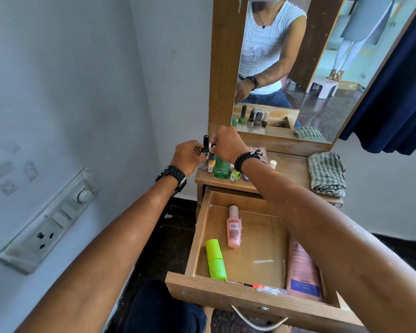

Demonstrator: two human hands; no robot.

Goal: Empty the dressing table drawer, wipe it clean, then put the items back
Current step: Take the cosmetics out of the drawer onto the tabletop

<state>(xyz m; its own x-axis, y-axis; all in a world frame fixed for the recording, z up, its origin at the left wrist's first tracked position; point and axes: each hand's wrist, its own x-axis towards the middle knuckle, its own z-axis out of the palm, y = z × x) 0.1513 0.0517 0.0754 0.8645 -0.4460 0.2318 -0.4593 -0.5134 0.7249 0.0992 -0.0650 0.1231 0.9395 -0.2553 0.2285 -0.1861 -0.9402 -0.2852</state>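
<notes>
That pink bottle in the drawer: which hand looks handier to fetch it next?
Probably the right hand: its forearm passes above the open drawer, near the pink bottle. The left hand pinches a small black bottle, off to the side.

Both forearms are bare, with no sleeves reaching them. The left hand [187, 156] has a black watch [172, 177] with a chunky ridged strap at its wrist. The right hand [228, 144] wears a black beaded bracelet [246, 157] with a knotted cord end. Dark blue trousers [163, 308] cover the lap. The mirror [298, 68] reflects a white, ribbed, sleeveless top and a thin cord necklace with a small dark pendant.
</notes>
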